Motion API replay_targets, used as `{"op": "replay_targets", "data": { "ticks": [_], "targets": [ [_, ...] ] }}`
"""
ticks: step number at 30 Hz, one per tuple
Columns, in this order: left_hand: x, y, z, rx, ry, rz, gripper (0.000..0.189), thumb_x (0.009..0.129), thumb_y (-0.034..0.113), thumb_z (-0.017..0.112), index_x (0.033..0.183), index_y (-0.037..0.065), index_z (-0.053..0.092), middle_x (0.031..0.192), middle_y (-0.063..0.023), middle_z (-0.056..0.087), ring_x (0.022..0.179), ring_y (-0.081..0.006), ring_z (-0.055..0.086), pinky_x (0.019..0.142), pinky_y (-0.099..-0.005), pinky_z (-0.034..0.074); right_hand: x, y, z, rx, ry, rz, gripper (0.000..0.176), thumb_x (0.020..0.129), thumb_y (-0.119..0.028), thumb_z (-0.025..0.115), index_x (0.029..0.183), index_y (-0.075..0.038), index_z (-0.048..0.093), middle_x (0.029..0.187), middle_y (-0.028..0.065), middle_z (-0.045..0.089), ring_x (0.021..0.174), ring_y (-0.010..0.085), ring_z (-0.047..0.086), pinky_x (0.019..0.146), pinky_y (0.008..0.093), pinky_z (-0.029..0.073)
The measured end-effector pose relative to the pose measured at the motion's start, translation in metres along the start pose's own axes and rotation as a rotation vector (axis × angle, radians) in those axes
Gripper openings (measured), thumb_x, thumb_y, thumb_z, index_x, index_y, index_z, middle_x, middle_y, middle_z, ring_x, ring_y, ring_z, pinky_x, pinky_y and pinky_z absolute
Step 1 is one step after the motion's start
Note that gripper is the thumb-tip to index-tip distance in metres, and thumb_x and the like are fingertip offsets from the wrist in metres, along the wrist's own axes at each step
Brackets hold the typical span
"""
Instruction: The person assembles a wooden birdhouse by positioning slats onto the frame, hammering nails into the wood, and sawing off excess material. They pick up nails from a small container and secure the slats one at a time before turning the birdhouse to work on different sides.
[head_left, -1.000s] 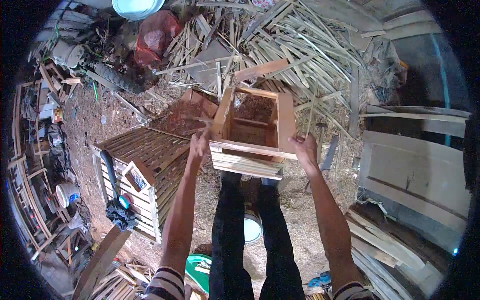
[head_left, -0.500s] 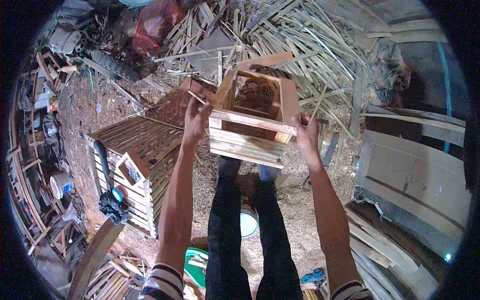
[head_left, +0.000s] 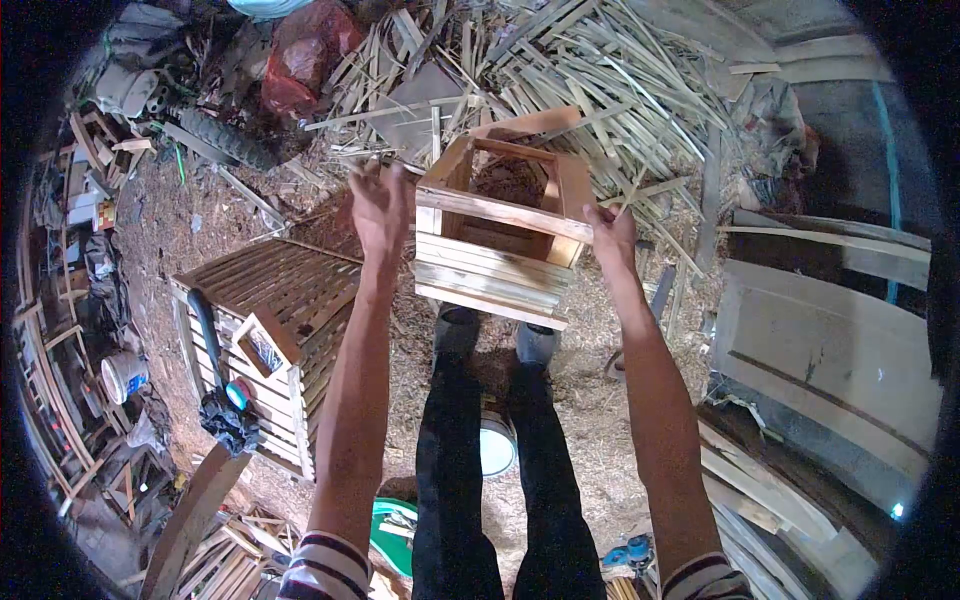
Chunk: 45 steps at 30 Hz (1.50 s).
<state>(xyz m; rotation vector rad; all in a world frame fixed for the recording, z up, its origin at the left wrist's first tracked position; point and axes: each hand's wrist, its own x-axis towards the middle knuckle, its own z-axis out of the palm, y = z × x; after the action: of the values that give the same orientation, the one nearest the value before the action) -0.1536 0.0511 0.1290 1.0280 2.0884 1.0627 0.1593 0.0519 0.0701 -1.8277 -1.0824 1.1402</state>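
A small wooden box frame (head_left: pixel 500 265), open at the top with slats along its near side, stands tilted between my hands. My right hand (head_left: pixel 612 238) grips its right corner, and a thin stick rises by the fingers. Just off the left corner is my left hand (head_left: pixel 380 215), apart from the frame; its fingers are blurred, and whether they hold anything is unclear. A slatted wooden crate (head_left: pixel 300 300) rests on the ground to the left, with a small diamond-shaped frame (head_left: pixel 266 345) on its side.
Loose wood strips (head_left: pixel 640 90) are heaped at the back. A red bag (head_left: pixel 305 60) lies at the back left. Large panels (head_left: pixel 820 340) lean on the right. Near my legs are a white-topped bucket (head_left: pixel 497 450), a green basin (head_left: pixel 390 535) and a blue tool (head_left: pixel 628 552).
My left hand has let go of the frame's left corner and moved slightly left and up. The thin stick it held no longer shows clearly. My right hand stays on the frame.
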Motion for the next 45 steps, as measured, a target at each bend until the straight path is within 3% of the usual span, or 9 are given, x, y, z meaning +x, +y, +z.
{"op": "replay_targets", "data": {
  "ticks": [3, 6, 18, 23, 28, 30, 32, 39, 45],
  "targets": [
    [0.0, -0.069, 0.012, -0.014, -0.464, 0.0, 0.053, 0.093, 0.044, 0.047, 0.12, -0.001, 0.054, 0.116, -0.0208, 0.058, 0.112, -0.0258, 0.053, 0.094, -0.0336, 0.04, 0.0, -0.002, -0.006, -0.096, -0.067, -0.029, 0.03, 0.087, -0.027, 0.064, 0.083, 0.002, 0.057, 0.067, 0.0053, 0.058, 0.063, 0.0147, 0.052, 0.059, 0.0318, 0.042],
    [-0.034, -0.082, 0.007, -0.162, -0.466, -0.355, 0.053, 0.093, 0.042, 0.048, 0.121, -0.002, 0.052, 0.114, -0.0189, 0.06, 0.109, -0.0258, 0.054, 0.093, -0.0336, 0.04, -0.02, 0.005, -0.011, 0.142, -0.013, 0.068, 0.034, 0.088, -0.031, 0.062, 0.091, 0.002, 0.054, 0.076, 0.0062, 0.057, 0.068, 0.0142, 0.053, 0.06, 0.0306, 0.046],
    [-0.068, -0.083, 0.02, 0.091, -0.286, -0.14, 0.052, 0.095, 0.044, 0.041, 0.114, -0.001, 0.057, 0.102, -0.0202, 0.062, 0.093, -0.0272, 0.058, 0.084, -0.0356, 0.043, 0.005, -0.058, -0.025, -0.12, -0.062, 0.194, 0.059, 0.095, -0.046, 0.037, 0.12, 0.007, 0.044, 0.117, 0.0231, 0.051, 0.088, 0.0264, 0.064, 0.054, 0.0279, 0.058],
    [-0.069, -0.109, 0.034, 0.168, -0.395, -0.143, 0.049, 0.095, 0.043, 0.038, 0.112, 0.0, 0.055, 0.093, -0.0187, 0.063, 0.091, -0.0271, 0.059, 0.082, -0.0359, 0.044, 0.023, 0.007, -0.024, -0.559, -0.111, -0.093, 0.05, 0.098, -0.036, 0.029, 0.122, 0.004, 0.047, 0.117, 0.0287, 0.051, 0.107, 0.0454, 0.047, 0.098, 0.0477, 0.032],
    [-0.076, -0.076, 0.054, 0.106, -0.331, -0.127, 0.053, 0.095, 0.044, 0.036, 0.123, 0.001, 0.048, 0.105, -0.0213, 0.06, 0.098, -0.029, 0.057, 0.088, -0.0381, 0.041, -0.041, -0.023, -0.039, -0.742, 0.059, -0.538, 0.033, 0.095, -0.021, 0.046, 0.122, -0.002, 0.049, 0.106, 0.0271, 0.056, 0.102, 0.0376, 0.054, 0.09, 0.0425, 0.04],
    [-0.067, -0.088, 0.056, 0.058, -0.315, -0.093, 0.046, 0.095, 0.042, 0.039, 0.118, 0.003, 0.049, 0.096, -0.023, 0.06, 0.091, -0.0364, 0.056, 0.08, -0.0421, 0.042, -0.059, -0.03, -0.048, -0.509, -0.383, 0.025, 0.034, 0.095, -0.023, 0.047, 0.123, -0.004, 0.047, 0.098, 0.0207, 0.061, 0.091, 0.0305, 0.06, 0.082, 0.0384, 0.044],
    [-0.061, -0.101, 0.055, 0.02, -0.299, -0.056, 0.039, 0.095, 0.039, 0.042, 0.114, 0.005, 0.049, 0.087, -0.0247, 0.059, 0.084, -0.0437, 0.056, 0.071, -0.0461, 0.043, -0.063, -0.004, -0.047, -0.512, -0.366, -0.101, 0.031, 0.095, -0.025, 0.049, 0.118, -0.004, 0.05, 0.089, 0.0165, 0.063, 0.082, 0.0232, 0.061, 0.076, 0.0338, 0.046],
    [-0.053, -0.082, 0.037, -0.411, -0.241, -0.072, 0.031, 0.091, 0.022, 0.058, 0.11, -0.003, 0.059, 0.099, -0.0076, 0.065, 0.088, -0.0136, 0.059, 0.081, -0.0271, 0.045, -0.043, -0.009, -0.03, -0.333, -0.387, -0.189, 0.023, 0.09, -0.014, 0.057, 0.109, -0.001, 0.056, 0.095, 0.0109, 0.061, 0.086, 0.0172, 0.057, 0.079, 0.0284, 0.044],
    [-0.028, -0.074, 0.051, -0.404, -0.235, -0.172, 0.03, 0.09, 0.018, 0.059, 0.11, -0.004, 0.06, 0.096, -0.0103, 0.066, 0.086, -0.0119, 0.059, 0.078, -0.0251, 0.046, -0.02, 0.007, -0.015, -0.357, -0.363, -0.163, 0.021, 0.086, -0.013, 0.061, 0.105, -0.004, 0.061, 0.097, 0.0128, 0.063, 0.089, 0.0236, 0.059, 0.081, 0.0315, 0.045]
  ]
}}
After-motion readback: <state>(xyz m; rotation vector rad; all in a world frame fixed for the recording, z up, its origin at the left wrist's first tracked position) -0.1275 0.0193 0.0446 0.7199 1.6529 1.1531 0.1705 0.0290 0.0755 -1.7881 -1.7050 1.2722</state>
